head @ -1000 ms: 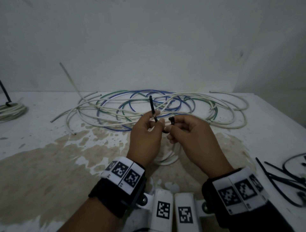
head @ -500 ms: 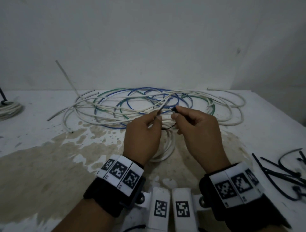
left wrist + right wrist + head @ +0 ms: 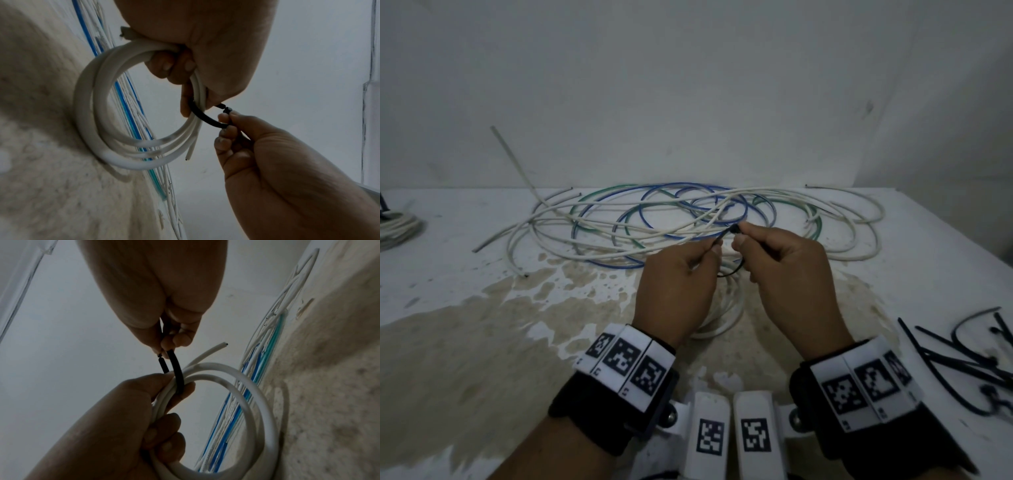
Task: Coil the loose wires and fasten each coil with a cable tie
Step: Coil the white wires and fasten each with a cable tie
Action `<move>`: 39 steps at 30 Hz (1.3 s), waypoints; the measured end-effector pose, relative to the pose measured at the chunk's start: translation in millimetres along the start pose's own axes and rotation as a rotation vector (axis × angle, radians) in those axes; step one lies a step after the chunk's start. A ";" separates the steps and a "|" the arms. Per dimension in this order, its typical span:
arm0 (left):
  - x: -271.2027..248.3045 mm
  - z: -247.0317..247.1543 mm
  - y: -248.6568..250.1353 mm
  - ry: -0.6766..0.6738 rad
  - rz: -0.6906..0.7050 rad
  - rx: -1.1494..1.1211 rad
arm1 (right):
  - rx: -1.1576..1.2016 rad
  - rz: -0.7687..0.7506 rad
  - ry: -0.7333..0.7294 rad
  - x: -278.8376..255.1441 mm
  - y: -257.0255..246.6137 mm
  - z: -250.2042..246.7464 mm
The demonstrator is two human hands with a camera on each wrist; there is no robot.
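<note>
The left hand grips a white wire coil above the surface. The right hand's fingers pinch a black cable tie looped around it, plain only from the wrists. No writing legible.

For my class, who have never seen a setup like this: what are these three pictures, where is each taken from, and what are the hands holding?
No machine here: a person works with bare hands, wearing cameras. One picture comes from a head camera looking down at a stained white table. The other two come from cameras strapped to each wrist, looking along the hand from below.

The left hand grips a small coil of white wire. A black cable tie loops round the coil; the right hand pinches its head end, the left its tail.

Behind lie loose white, blue and green wires, spare black ties at right, and another white coil at far left.
</note>
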State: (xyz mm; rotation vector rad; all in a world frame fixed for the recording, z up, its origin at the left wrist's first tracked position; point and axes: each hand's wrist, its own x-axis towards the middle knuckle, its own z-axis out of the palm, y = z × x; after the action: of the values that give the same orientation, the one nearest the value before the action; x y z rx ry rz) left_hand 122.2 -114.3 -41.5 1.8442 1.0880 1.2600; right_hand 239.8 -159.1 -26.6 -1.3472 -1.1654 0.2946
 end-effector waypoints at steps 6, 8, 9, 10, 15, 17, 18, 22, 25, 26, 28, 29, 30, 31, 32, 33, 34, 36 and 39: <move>-0.8 0.1 -0.1 -0.011 0.028 -0.028 | 0.017 -0.006 0.016 0.1 0.4 0.1; -0.2 0.4 -0.8 -0.009 0.033 -0.026 | 0.020 -0.004 -0.005 0.5 1.6 0.9; 0.3 0.5 -1.0 -0.008 0.036 -0.019 | 0.022 0.000 -0.018 0.8 2.1 1.2; 0.3 0.5 -1.5 -0.009 0.042 -0.010 | 0.026 0.004 -0.032 0.7 2.3 1.6; -1.2 2.3 -4.1 -0.019 0.126 0.042 | 0.055 0.019 -0.112 1.6 -0.8 -4.2; -1.4 3.2 -4.8 -0.021 0.192 0.062 | 0.097 0.038 -0.143 2.5 -3.1 -7.7; -1.6 3.6 -4.8 -0.024 0.222 0.077 | 0.129 0.054 -0.143 2.8 -3.8 -8.7; -2.3 3.9 -4.2 -0.026 0.203 0.087 | 0.179 0.076 -0.095 1.9 -4.1 -7.0; -1.0 2.9 -3.4 -0.070 0.153 0.043 | 0.163 0.021 -0.022 0.5 -4.5 -5.0; -1.2 2.6 -3.0 -0.084 0.163 0.032 | 0.162 0.011 -0.010 -0.3 -5.0 -4.5; -1.6 2.1 -3.8 -0.068 0.203 0.030 | 0.141 0.005 -0.023 -1.0 -3.9 -3.6; -1.6 1.9 -4.9 -0.053 0.244 0.051 | 0.124 0.016 -0.057 -1.0 -3.5 -3.2; -1.6 1.6 -5.9 -0.042 0.293 0.086 | 0.113 0.035 -0.106 -1.0 -3.8 -2.8; -1.4 1.8 -6.7 -0.033 0.336 0.118 | 0.111 0.051 -0.147 -0.9 -3.9 -2.2; -1.1 2.4 -7.0 -0.029 0.358 0.128 | 0.113 0.057 -0.164 -1.3 -4.5 -2.6; -1.1 3.4 -6.9 -0.031 0.355 0.110 | 0.115 0.049 -0.155 -1.6 -5.2 -3.1; -1.0 4.3 -6.0 -0.039 0.329 0.073 | 0.123 0.034 -0.125 -2.0 -6.1 -3.7; 0.0 5.2 -4.6 -0.083 0.234 0.016 | 0.128 -0.008 -0.046 -2.7 -8.2 -3.7; 0.5 5.1 -5.4 -0.135 0.187 -0.040 | 0.043 -0.055 0.021 -4.1 -6.5 -2.2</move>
State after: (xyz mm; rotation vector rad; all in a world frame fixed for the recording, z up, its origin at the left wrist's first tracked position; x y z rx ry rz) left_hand 125.6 -111.8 -47.6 2.0062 0.8278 1.2309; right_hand 236.7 -165.4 -22.6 -1.2755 -1.1708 0.2642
